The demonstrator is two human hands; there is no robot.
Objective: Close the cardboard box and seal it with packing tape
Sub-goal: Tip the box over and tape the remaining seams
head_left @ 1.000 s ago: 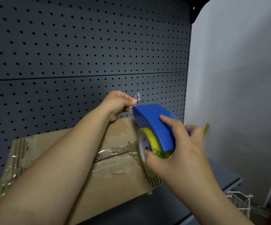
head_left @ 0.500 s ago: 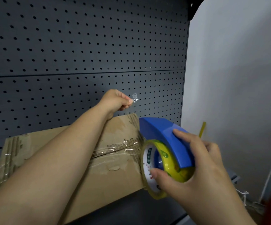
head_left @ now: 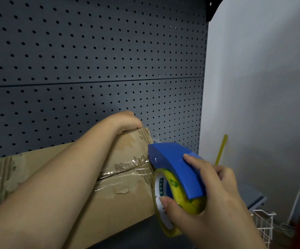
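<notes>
A worn brown cardboard box [head_left: 120, 191] lies with its flaps closed on a dark grey shelf [head_left: 145, 236], its far side against a dark grey perforated metal back panel [head_left: 91, 69]. The box top is scuffed, with torn patches of paper, and a strip of clear packing tape [head_left: 127, 169] already crosses the centre seam; more clear tape wrinkles over the left end.

The person's left hand [head_left: 125, 121] reaches across the box, the bare forearm lying over the lid. The hand curls over the far right corner of the box, fingers bent down behind the edge and out of sight; whether they pinch anything cannot be told.

The right hand [head_left: 204, 200] grasps a blue plastic tape dispenser [head_left: 176, 166] loaded with a yellowish roll of clear tape [head_left: 170, 200]. The index finger rests on the blue cover and the thumb presses the side of the roll. The dispenser's front edge sits at the right end of the box, touching or just beside the taped seam.

To the right stands a pale grey wall [head_left: 262, 87], with a thin yellow stick [head_left: 221, 150] leaning near it. A white wire basket [head_left: 264, 225] sits low at the right.
</notes>
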